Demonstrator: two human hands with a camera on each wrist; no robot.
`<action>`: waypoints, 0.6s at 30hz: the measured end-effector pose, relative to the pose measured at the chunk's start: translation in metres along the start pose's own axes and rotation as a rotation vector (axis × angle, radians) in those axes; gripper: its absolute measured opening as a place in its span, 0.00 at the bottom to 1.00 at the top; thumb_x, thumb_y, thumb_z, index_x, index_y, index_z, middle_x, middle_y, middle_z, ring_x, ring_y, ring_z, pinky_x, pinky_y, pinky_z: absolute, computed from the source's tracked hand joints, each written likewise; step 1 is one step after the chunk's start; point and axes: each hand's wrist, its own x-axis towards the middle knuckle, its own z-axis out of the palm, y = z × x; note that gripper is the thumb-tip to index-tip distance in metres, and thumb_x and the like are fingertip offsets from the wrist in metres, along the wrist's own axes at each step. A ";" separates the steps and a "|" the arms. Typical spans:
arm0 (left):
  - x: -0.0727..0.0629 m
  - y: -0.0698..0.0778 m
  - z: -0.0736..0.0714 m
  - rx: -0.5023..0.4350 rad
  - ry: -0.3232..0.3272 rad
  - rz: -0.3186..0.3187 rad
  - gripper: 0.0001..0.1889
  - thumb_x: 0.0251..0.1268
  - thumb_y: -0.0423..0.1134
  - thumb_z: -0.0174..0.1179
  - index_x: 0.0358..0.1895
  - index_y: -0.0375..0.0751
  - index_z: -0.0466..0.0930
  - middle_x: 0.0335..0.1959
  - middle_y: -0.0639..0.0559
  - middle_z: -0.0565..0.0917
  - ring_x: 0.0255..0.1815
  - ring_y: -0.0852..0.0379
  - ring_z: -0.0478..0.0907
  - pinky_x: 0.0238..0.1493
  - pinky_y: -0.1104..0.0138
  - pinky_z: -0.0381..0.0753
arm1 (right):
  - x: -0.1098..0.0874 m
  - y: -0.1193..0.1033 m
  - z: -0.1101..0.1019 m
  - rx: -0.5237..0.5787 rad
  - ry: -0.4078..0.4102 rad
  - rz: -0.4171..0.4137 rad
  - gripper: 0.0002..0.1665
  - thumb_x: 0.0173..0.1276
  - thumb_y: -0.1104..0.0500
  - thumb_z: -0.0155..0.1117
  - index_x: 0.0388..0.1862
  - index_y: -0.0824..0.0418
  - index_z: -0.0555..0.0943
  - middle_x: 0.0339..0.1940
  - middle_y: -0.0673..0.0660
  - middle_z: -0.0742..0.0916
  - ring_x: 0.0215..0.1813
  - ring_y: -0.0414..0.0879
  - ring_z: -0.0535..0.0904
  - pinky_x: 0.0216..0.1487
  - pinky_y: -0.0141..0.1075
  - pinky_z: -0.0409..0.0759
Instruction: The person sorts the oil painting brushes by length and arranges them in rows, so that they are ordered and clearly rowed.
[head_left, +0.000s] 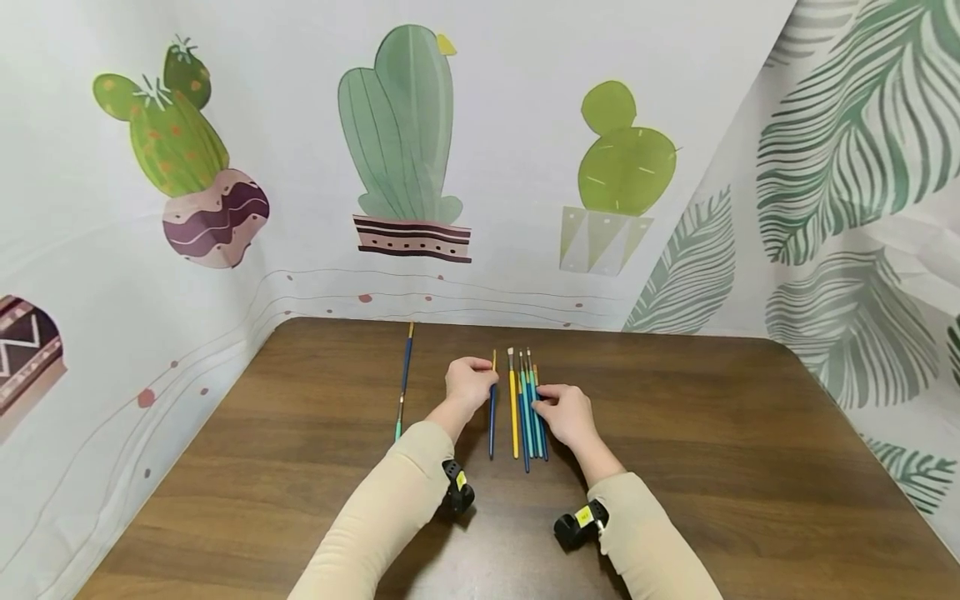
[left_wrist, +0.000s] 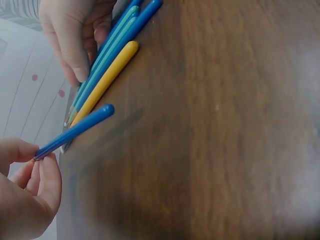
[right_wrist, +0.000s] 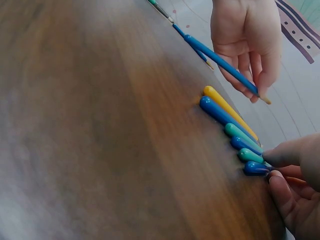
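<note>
My left hand [head_left: 468,383] pinches a blue paintbrush [head_left: 492,429] near its bristle end. In the left wrist view the handle of this brush slants above the table and casts a shadow. Right of it lies a row of paintbrushes, starting with a yellow paintbrush [head_left: 514,417], then several blue and teal ones, bristles pointing away from me. My right hand [head_left: 570,415] is at the row's right side, its thumb and fingers pinching the outermost blue paintbrush [right_wrist: 256,168]. The bristles there are partly hidden by the fingers.
Farther left, a blue paintbrush [head_left: 407,362] and a teal-handled paintbrush [head_left: 398,430] lie end to end, the latter partly hidden by my left sleeve. The brown wooden table [head_left: 712,433] ends at a wall cloth [head_left: 510,167] printed with cacti and leaves.
</note>
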 end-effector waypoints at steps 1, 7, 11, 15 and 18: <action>0.000 0.000 -0.001 -0.019 -0.011 -0.004 0.11 0.52 0.28 0.62 0.41 0.31 0.83 0.38 0.40 0.82 0.27 0.57 0.77 0.27 0.69 0.81 | 0.000 0.000 0.000 -0.002 0.001 -0.001 0.18 0.60 0.59 0.67 0.48 0.65 0.83 0.41 0.62 0.88 0.41 0.51 0.84 0.42 0.43 0.82; 0.003 -0.001 -0.010 -0.049 -0.046 -0.008 0.14 0.55 0.29 0.60 0.46 0.31 0.81 0.41 0.40 0.82 0.26 0.59 0.76 0.27 0.66 0.83 | 0.000 0.001 0.000 -0.010 0.000 -0.008 0.18 0.60 0.60 0.67 0.48 0.65 0.83 0.40 0.62 0.88 0.40 0.51 0.84 0.41 0.43 0.82; 0.006 -0.002 -0.016 -0.058 -0.048 -0.005 0.15 0.55 0.29 0.60 0.47 0.31 0.81 0.41 0.41 0.82 0.26 0.59 0.76 0.27 0.65 0.84 | 0.000 0.002 0.000 -0.007 -0.004 -0.004 0.18 0.60 0.60 0.67 0.49 0.66 0.83 0.42 0.62 0.88 0.40 0.50 0.83 0.41 0.42 0.82; 0.010 -0.003 -0.023 -0.072 -0.038 0.003 0.15 0.55 0.29 0.60 0.48 0.30 0.80 0.37 0.43 0.82 0.24 0.60 0.74 0.25 0.66 0.83 | 0.000 0.001 0.000 0.000 -0.009 0.001 0.18 0.60 0.60 0.67 0.49 0.66 0.83 0.43 0.63 0.87 0.41 0.50 0.84 0.40 0.41 0.83; 0.013 -0.004 -0.029 -0.078 -0.030 0.006 0.16 0.56 0.29 0.60 0.49 0.30 0.79 0.35 0.45 0.82 0.23 0.60 0.74 0.24 0.67 0.83 | 0.000 0.001 0.000 0.004 -0.011 0.005 0.18 0.61 0.60 0.66 0.49 0.66 0.83 0.43 0.63 0.87 0.40 0.50 0.83 0.40 0.41 0.83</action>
